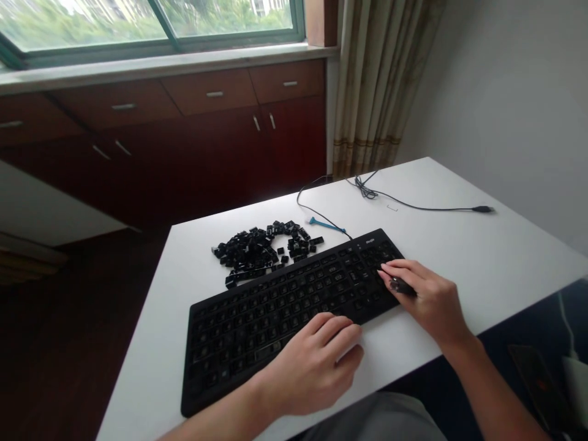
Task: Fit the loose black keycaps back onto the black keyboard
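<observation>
Black keycaps (260,251) lie heaped just behind the keyboard (275,324).

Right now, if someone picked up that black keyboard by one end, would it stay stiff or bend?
The keyboard is a long, thin slab, so it would probably stay mostly stiff, with perhaps slight flex. Lying flat on the table, it seems unlikely to roll or tip. Its thin cable looks floppy and might drag behind.
</observation>
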Demonstrator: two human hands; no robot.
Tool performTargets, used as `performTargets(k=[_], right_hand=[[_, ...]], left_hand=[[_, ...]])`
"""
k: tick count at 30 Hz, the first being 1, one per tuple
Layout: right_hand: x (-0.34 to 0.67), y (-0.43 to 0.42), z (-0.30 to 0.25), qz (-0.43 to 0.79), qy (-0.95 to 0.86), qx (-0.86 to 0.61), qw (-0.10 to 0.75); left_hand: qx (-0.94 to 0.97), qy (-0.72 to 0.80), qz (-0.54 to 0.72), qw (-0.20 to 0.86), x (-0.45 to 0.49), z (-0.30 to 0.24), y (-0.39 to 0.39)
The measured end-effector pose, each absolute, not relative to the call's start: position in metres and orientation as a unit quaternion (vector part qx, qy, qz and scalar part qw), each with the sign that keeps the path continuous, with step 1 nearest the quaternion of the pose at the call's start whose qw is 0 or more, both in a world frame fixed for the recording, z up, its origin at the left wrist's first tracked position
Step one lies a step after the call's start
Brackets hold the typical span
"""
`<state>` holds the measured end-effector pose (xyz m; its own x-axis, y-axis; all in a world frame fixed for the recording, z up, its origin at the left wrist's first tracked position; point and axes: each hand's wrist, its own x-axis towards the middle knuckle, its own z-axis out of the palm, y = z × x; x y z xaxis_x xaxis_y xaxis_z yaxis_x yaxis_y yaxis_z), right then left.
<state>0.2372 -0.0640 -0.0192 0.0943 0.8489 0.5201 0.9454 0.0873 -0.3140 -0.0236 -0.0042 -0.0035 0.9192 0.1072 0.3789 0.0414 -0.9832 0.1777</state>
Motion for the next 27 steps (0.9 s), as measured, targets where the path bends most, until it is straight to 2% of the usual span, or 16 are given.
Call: performTargets(k=[4,7,9,11,14,18,23,27], right_hand=[[0.233,-0.063,-0.008,-0.061,-0.601,-0.694,0.392],[0.231,-0.058,0.010,-0.001,-0.472,-0.697,0.540],[0.232,-0.048,0.022,0.072,-0.421,-0.648,0.630],[0.232,-0.035,0.031,0.150,-0.413,-0.585,0.682],[0.229,-0.014,0.037,0.257,-0.400,-0.513,0.715],[0.221,-0.001,0.041,0.352,-0.393,-0.480,0.701],[0.212,0.001,0.036,0.312,-0.398,-0.447,0.738],[0.212,0.005,0.025,0.315,-0.415,-0.479,0.706]], left_hand=[[0.978,0.034,0.190,0.081,-0.025,-0.005,-0.004],[0.979,0.027,0.186,0.082,-0.026,-0.006,-0.003],[0.980,0.019,0.181,0.083,-0.027,-0.007,-0.002],[0.980,0.017,0.179,0.084,-0.027,-0.007,-0.001],[0.980,0.015,0.179,0.088,-0.028,-0.007,0.000],[0.981,0.007,0.173,0.092,-0.029,-0.006,0.002],[0.981,0.003,0.169,0.094,-0.029,-0.005,0.004],[0.982,0.004,0.164,0.095,-0.029,-0.004,0.005]])
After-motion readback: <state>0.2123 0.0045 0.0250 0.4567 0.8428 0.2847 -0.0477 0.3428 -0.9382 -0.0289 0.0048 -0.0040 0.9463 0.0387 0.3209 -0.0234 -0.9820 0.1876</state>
